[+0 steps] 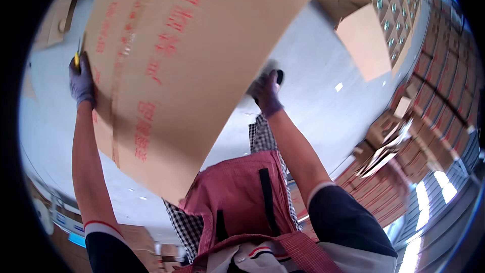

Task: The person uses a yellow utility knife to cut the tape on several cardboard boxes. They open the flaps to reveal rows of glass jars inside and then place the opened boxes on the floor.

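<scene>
A large brown cardboard box with red print and a taped seam fills the upper middle, tilted in front of me. At its left edge is my left hand in a grey-purple glove, closed around a yellow utility knife with the blade pointing up and away. My right hand, gloved too, is closed beside the box's right edge. A dark curved thing shows at its fingers. Blur hides what that is and whether the fingers also grip the cardboard.
An open carton with divided cells and round-topped items stands at the far right. Stacked boxes line the right side, with loose cardboard pieces lower down. Pale floor surrounds the box. More cardboard lies at the far left.
</scene>
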`<state>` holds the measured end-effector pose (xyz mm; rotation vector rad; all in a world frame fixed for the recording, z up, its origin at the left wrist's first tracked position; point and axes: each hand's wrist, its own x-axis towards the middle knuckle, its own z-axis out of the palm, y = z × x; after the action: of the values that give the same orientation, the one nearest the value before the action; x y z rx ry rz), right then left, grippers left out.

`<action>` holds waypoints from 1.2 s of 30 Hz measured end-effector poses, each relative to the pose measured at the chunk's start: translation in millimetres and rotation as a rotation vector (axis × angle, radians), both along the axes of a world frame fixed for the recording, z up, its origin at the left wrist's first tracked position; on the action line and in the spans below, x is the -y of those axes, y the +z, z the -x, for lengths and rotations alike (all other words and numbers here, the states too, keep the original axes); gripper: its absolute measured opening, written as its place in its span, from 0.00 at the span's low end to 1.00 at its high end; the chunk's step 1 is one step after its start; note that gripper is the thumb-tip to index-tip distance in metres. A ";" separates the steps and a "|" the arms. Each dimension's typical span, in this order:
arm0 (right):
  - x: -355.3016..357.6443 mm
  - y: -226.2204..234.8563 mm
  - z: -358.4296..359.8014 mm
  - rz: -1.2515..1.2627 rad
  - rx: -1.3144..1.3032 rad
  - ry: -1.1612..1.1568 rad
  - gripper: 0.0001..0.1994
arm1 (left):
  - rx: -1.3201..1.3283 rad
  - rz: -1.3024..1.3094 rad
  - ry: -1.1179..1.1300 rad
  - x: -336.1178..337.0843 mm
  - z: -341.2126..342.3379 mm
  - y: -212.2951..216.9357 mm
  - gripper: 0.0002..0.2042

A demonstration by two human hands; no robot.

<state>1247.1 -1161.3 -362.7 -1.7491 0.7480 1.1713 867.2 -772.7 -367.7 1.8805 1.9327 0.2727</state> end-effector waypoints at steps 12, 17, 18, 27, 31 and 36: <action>170.6 -128.3 72.2 -0.444 -0.012 -0.462 0.34 | -0.068 0.248 -0.134 39.0 -93.4 6.3 0.33; 315.6 -31.2 88.4 -0.258 0.010 -0.736 0.32 | -0.052 0.319 -0.535 179.0 -272.1 -10.7 0.28; 345.5 -15.4 88.8 -0.225 0.037 -0.801 0.31 | -0.098 0.356 -0.655 216.3 -321.1 -5.5 0.27; 452.1 85.3 24.8 0.160 0.134 -1.258 0.32 | 0.014 0.503 -1.389 400.3 -511.8 27.2 0.17; 462.4 107.4 32.1 -0.349 -0.007 -1.173 0.43 | -0.021 0.729 -1.150 368.2 -547.5 57.2 0.13; 560.8 84.5 -78.4 -0.368 0.420 -1.289 0.34 | 0.836 1.182 -0.019 332.5 -531.0 69.6 0.10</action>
<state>1325.5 -1722.0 -278.1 -0.8080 1.0379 0.0318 1398.2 -1105.1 -298.1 0.7747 1.0472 -0.0982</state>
